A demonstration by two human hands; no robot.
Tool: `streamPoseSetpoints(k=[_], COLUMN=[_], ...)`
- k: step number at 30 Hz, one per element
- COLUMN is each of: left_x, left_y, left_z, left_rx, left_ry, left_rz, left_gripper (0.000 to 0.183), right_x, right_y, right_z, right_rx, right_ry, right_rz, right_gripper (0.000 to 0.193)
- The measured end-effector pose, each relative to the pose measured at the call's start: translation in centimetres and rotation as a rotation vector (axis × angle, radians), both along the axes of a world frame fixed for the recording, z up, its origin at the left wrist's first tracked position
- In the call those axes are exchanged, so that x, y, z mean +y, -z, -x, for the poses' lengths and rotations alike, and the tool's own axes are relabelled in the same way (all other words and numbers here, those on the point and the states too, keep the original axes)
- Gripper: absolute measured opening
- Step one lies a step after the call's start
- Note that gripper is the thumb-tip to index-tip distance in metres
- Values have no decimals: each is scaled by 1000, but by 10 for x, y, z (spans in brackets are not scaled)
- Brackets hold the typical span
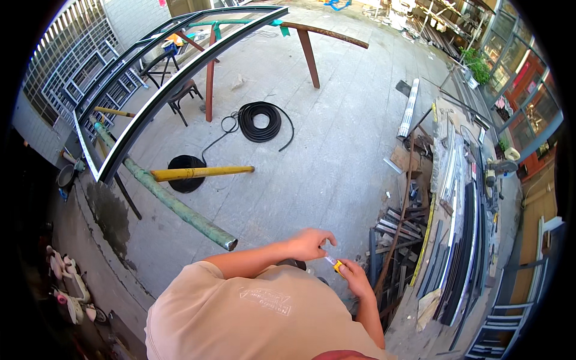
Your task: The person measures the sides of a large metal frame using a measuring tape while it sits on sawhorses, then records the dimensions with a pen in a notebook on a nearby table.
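Note:
In front of my chest, my right hand is closed round a yellow-handled utility knife. Its pale, silvery end points up and left toward my other hand. My left hand reaches across from the left with its fingers bent and a gap between them. The fingertips are close to the knife's tip; whether they touch it I cannot tell. Beyond my left forearm lies the open end of a green pipe, which supports a large dark metal frame with white edges.
A yellow pole sticks out over the paving beside coiled black hose. Red-brown legs hold up the far rail. To my right are metal offcuts and a bench with long dark profiles. A stool stands under the frame.

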State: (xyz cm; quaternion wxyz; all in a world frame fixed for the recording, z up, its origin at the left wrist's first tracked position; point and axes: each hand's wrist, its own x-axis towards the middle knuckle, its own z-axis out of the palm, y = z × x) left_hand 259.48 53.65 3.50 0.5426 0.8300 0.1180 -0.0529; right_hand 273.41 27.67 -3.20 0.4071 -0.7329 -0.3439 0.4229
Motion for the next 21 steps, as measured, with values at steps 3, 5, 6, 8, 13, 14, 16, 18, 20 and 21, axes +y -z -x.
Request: streamPoseSetpoints(k=[3,5,6,8,13,14,16,18,20,21], left_x=[50,85,103,140,247,275,327,381,434,451], left_y=[-34,-43,-44,-40,-49,-55,-59,-74,-83,-89], left_z=[-17,-27,-33,-46,-88,-98,-116,-127,-141,-152], left_rx=[50,58,37,-3,-153,-240,-393,-532,-660,-683], left_ry=[-202,-314,-368,-465,-760,-823,-947,-1108,-1226,-1244], left_rz=[13,9,7,14,68,115,241,312,328,349], left_gripper=[39,41,41,42,45,46,47,46,47,46], right_x=[37,60,73,95,125,120,106,113,119,118], right_y=[-11,-3,2,17,95,119,146,132,133,138], right_z=[-55,-85,-99,-118,-180,-195,-225,-250,-273,-290], right_rx=[-15,46,75,105,246,261,399,310,205,139], right_ry=[-40,-44,-49,-7,34,63,171,169,172,172], right_rz=[79,86,89,153,268,282,392,424,474,507], right_gripper=[46,46,45,36,25,22,27,31,33,34])
